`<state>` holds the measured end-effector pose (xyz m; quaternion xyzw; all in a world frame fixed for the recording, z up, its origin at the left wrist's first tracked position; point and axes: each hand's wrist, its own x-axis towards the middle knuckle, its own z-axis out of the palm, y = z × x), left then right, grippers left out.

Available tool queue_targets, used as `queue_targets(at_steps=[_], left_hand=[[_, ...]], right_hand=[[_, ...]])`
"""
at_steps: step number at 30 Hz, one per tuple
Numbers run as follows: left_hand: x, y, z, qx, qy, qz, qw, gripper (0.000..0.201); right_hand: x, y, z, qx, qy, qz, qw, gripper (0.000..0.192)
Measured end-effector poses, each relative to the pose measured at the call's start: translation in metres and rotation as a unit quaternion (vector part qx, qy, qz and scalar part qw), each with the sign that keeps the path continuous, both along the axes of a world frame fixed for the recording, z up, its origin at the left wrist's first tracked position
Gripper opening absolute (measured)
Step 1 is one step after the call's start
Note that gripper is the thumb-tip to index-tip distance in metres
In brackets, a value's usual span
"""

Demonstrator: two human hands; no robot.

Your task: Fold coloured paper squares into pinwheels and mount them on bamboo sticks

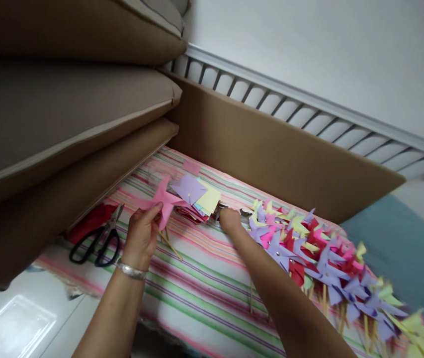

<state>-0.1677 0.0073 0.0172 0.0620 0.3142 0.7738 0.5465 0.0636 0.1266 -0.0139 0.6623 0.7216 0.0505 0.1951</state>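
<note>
The four-bladed pink paper pinwheel (164,198) is in the left hand (145,229), pinched by thumb and fingers near its middle, over the left part of the striped cloth (204,271), well in from the near edge. It should be light and springy, easily creased or torn; the folded centre looks the safest hold, since a blade tip would likely bend. Thin pale wooden sticks (173,246) show just below; whether one joins it, I cannot tell. The right hand (230,220) is curled beside the stack of coloured paper squares (190,189), nearer the far edge; its fingers are hidden, so its grip is unclear.
</note>
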Motion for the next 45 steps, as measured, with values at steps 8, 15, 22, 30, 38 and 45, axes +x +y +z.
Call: queue_targets(at_steps=[8, 15, 22, 30, 38, 45], left_hand=[[0.006, 0.000, -0.005, -0.009, 0.090, -0.048, 0.995, 0.019], [0.005, 0.002, -0.006, 0.006, 0.086, -0.025, 0.996, 0.018], [0.006, 0.000, 0.000, -0.004, 0.088, -0.022, 0.996, 0.021], [0.016, -0.002, 0.002, 0.003, 0.091, -0.032, 0.995, 0.023], [0.018, -0.001, -0.001, 0.001, 0.094, -0.025, 0.995, 0.021], [0.029, 0.001, 0.000, -0.008, 0.111, -0.041, 0.993, 0.022]], right_hand=[[-0.006, 0.002, -0.002, -0.004, 0.032, -0.039, 0.999, 0.029], [-0.007, -0.001, 0.000, 0.021, 0.099, -0.058, 0.993, 0.027], [0.013, -0.028, 0.015, 0.116, 0.248, -0.077, 0.959, 0.024], [0.016, -0.112, -0.037, 0.023, 0.445, -0.093, 0.891, 0.025], [0.034, -0.134, -0.049, 0.102, 0.474, -0.065, 0.872, 0.025], [0.024, -0.167, -0.047, 0.129, 0.418, 0.031, 0.899, 0.022]])
